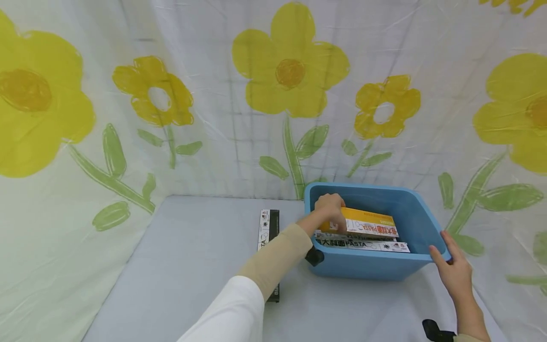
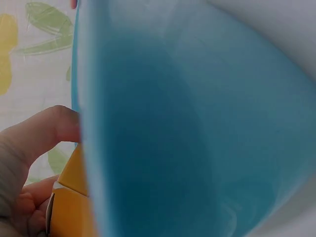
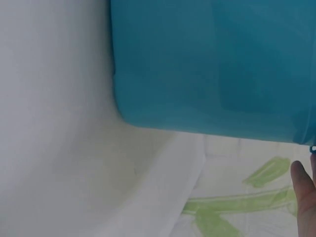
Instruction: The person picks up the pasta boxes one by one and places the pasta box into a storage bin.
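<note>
My left hand [image 1: 331, 210] reaches over the left side of a blue plastic bin [image 1: 363, 265] and grips the left end of a yellow and white pasta box [image 1: 376, 223]. In the left wrist view, the yellow end of this box [image 2: 71, 212] shows between thumb and fingers, partly hidden by the bin wall. Beneath it in the bin lie other pasta boxes, one white with black lettering [image 1: 367, 244]. My right hand [image 1: 457, 268] holds the bin's rim at the front right corner. Only some of its fingers [image 3: 302, 180] show in the right wrist view, beside the rim.
A black and white pasta box [image 1: 269, 225] lies on the grey table [image 1: 192, 266] left of the bin, partly covered by my left sleeve. Behind the table hangs a white curtain [image 1: 213, 156] with printed yellow flowers, close to the bin's back.
</note>
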`<state>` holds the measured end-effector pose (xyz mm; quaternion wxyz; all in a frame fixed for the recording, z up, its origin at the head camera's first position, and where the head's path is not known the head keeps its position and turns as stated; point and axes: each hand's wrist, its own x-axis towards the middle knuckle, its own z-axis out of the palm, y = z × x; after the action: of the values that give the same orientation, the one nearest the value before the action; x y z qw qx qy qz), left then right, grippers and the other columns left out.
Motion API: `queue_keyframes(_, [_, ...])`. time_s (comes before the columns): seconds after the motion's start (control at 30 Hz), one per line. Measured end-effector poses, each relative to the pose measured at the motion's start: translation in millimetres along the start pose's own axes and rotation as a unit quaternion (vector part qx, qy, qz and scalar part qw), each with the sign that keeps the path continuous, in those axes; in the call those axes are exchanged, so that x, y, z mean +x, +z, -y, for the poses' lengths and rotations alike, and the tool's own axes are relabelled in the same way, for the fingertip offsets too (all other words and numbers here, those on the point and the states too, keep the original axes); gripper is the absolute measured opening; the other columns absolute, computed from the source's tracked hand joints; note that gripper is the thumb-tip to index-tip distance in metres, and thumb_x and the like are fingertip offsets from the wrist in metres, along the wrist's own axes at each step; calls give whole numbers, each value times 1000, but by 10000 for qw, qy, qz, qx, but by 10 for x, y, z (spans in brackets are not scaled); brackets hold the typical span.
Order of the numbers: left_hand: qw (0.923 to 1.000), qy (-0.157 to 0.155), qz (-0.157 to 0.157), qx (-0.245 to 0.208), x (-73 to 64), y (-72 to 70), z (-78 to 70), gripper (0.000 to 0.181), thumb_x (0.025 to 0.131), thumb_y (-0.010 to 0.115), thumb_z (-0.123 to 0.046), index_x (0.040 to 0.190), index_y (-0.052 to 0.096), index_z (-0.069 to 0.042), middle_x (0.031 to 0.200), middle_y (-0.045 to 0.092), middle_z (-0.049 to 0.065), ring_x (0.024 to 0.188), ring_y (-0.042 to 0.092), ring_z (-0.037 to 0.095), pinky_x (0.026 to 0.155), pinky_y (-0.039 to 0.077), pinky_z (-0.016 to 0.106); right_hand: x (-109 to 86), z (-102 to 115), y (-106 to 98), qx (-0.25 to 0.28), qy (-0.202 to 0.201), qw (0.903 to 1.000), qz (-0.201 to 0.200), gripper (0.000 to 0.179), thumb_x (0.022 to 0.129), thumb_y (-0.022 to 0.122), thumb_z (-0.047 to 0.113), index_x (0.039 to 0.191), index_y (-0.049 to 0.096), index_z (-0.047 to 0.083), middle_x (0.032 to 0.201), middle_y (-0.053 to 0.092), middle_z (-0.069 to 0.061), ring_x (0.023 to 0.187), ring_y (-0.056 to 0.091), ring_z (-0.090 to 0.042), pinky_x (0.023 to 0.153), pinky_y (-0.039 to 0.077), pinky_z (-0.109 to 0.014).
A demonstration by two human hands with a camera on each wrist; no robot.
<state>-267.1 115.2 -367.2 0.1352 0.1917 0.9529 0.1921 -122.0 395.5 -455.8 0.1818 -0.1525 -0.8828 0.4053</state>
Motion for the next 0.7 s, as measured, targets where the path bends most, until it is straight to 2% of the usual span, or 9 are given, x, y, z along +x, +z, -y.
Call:
queue_keyframes(0.23, [9997,32,145,-185,-7,87,-1,71,68,88,-24,133,62,-23,121,64,-7,87,56,13,56,47,22,5,-25,12,9,31,10000,-17,64,100,48,29,154,21,7,158,16,-21,137,20,-55,96,28,-70])
queue_keyframes(0.33, [9998,51,159,-95,-8,121,3,72,69,87,-23,135,59,-23,125,62,-7,91,57,13,57,47,22,14,-27,18,29,1,10000,-17,64,100,48,29,154,21,7,158,17,-21,137,20,-54,96,28,-69])
queue_keyframes(0.4, [9998,111,174,40,-3,134,2,71,70,86,-22,136,59,-22,125,62,-5,87,57,13,56,46,22,17,-24,18,37,-7,10000,-19,64,100,48,28,154,21,7,158,17,-22,137,21,-54,95,28,-69])
queue_keyframes(0.53, [9989,256,235,328,22,150,-1,51,73,85,-21,120,67,-16,103,65,-1,69,50,13,48,40,24,18,-12,11,39,-7,10000,-37,63,100,48,28,154,22,6,158,17,-22,136,21,-54,95,29,-69])
queue_keyframes(0.63, [9974,313,248,604,44,164,-3,32,74,84,-22,100,66,-14,83,59,0,61,46,14,47,37,25,18,-6,8,39,-39,10000,-42,63,100,48,27,154,22,6,158,17,-22,137,21,-54,96,28,-69])
queue_keyframes(0.7, [9948,307,263,937,52,173,-1,26,77,82,-24,93,64,-15,77,56,-1,61,45,13,48,38,25,17,-8,10,25,-75,10000,-38,63,101,47,27,154,22,6,158,17,-22,137,21,-54,96,28,-69])
